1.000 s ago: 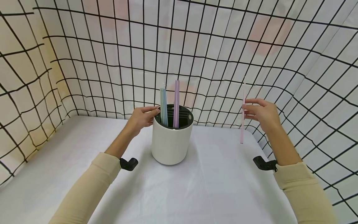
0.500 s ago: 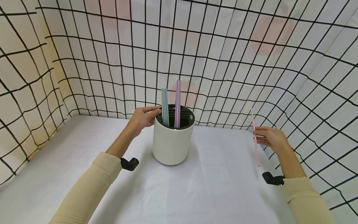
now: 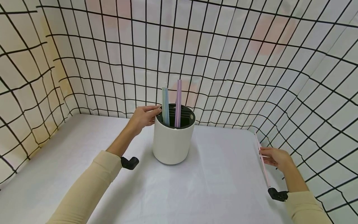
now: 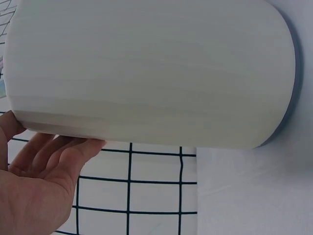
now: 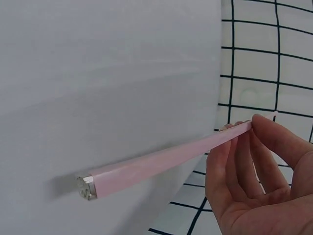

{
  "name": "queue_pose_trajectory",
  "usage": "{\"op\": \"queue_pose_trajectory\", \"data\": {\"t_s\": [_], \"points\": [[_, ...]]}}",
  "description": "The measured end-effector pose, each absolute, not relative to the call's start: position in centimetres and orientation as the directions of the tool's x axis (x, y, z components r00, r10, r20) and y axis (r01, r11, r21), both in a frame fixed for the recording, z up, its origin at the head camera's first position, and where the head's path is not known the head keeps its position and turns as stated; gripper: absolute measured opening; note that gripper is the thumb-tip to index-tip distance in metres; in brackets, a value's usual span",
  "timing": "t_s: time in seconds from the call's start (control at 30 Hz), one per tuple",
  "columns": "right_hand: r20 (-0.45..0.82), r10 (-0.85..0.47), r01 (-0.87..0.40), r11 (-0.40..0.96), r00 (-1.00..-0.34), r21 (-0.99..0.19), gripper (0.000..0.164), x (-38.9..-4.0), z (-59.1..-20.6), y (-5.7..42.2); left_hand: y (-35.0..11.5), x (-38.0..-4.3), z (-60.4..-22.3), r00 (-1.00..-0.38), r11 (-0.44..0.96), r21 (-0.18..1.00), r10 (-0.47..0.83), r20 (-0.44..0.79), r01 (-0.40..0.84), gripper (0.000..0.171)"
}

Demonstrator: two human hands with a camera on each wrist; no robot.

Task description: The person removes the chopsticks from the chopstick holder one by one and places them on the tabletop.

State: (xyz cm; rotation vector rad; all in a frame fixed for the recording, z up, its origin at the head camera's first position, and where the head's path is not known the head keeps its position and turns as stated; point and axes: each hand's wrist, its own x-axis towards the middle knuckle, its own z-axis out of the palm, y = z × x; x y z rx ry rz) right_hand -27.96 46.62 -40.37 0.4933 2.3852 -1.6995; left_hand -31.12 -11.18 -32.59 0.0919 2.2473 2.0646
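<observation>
A white cylindrical utensil holder (image 3: 172, 146) with a black top stands upright on the white table. My left hand (image 3: 142, 119) holds it by the upper left rim, thumb at the edge and the other fingers along the outer wall (image 4: 146, 73). Green and blue chopsticks (image 3: 165, 105) and taller purple chopsticks (image 3: 178, 102) stand inside it. Off to the right, my right hand (image 3: 277, 159) pinches a pink chopstick (image 5: 156, 164) between thumb and fingers. Its thick, silver-capped end points toward me, slanting down, while the thin end points away.
A black wire grid (image 3: 212, 67) rises behind the table (image 3: 218, 186) and along both sides, with white cloth beyond it. The right hand is close to the grid's right side.
My right hand has come down and toward me, slightly to the right, tilting the pink chopstick from nearly upright to slanted. My left hand and the holder stay in place.
</observation>
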Motion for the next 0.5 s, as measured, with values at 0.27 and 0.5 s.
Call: {"op": "queue_pose_trajectory", "data": {"t_s": [0.27, 0.5], "points": [[-0.366, 0.166, 0.401, 0.291, -0.915, -0.869, 0.007, -27.9, -42.1, 47.4, -11.3, -31.1, -32.5, -0.994, 0.094, 0.996, 0.108, -0.021, -0.011, 0.047], [-0.365, 0.174, 0.403, 0.323, -0.914, -0.856, 0.023, -28.0, -43.1, 47.2, -11.3, -31.0, -32.5, -0.994, 0.096, 0.995, 0.111, -0.012, -0.002, 0.047]]}}
